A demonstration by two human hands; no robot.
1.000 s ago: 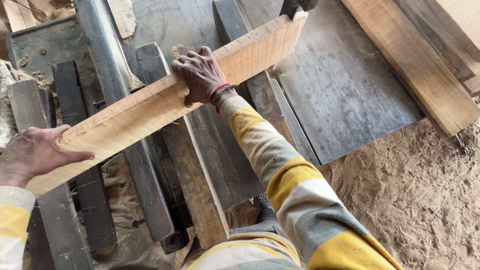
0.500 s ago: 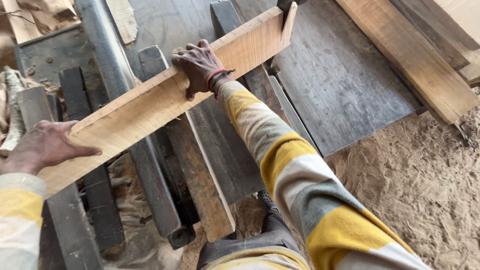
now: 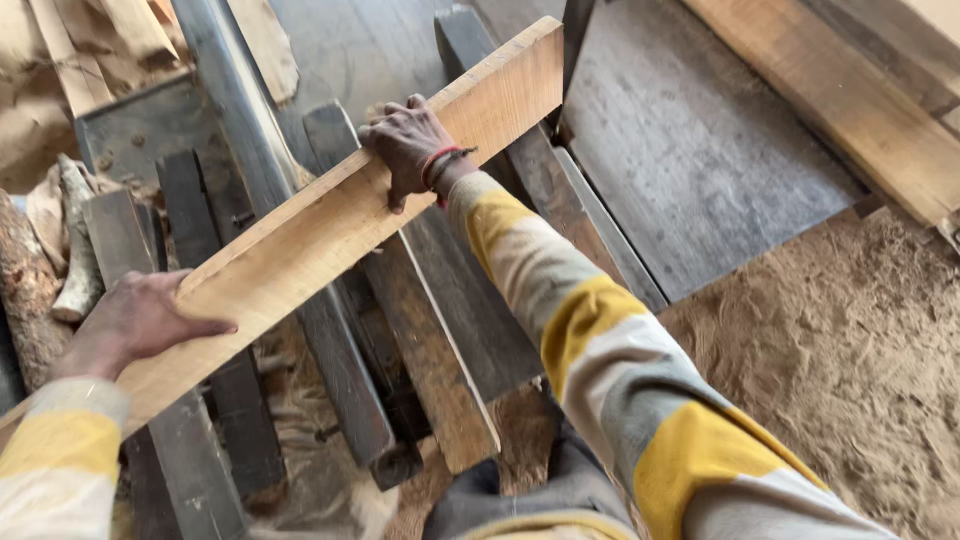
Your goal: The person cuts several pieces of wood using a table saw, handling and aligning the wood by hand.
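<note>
Long pale wooden plank [image 3: 340,215] runs diagonally, its near end at about 8 o'clock and its far end at about 1 o'clock, lying across dark grey metal rails [image 3: 330,350] and a flat steel table [image 3: 700,170]. Right hand [image 3: 408,145] sits on top of the plank near the middle, fingers curled over its far edge, thumb on the near side, clamped on the board. Red thread band [image 3: 440,160] on that wrist. Left hand [image 3: 135,320] is at 9 o'clock, low in view, palm pressed on the plank's near end, thumb stretched out along the top face; fingers wrap the far edge, gripping the same board. Both sleeves are striped yellow, white and grey [image 3: 610,350].

Plank's far end touches or sits just beside a dark upright metal part [image 3: 575,40] at 12 o'clock; contact cannot be told for sure. A thicker timber beam [image 3: 850,100] lies at 2 o'clock, well apart from the hands. Sawdust [image 3: 830,350] covers the ground at 4 o'clock. Rough bark offcuts and a small log [image 3: 30,290] pile at 9 to 10 o'clock, just beside the left hand. More wood scraps [image 3: 100,30] at 11 o'clock.
</note>
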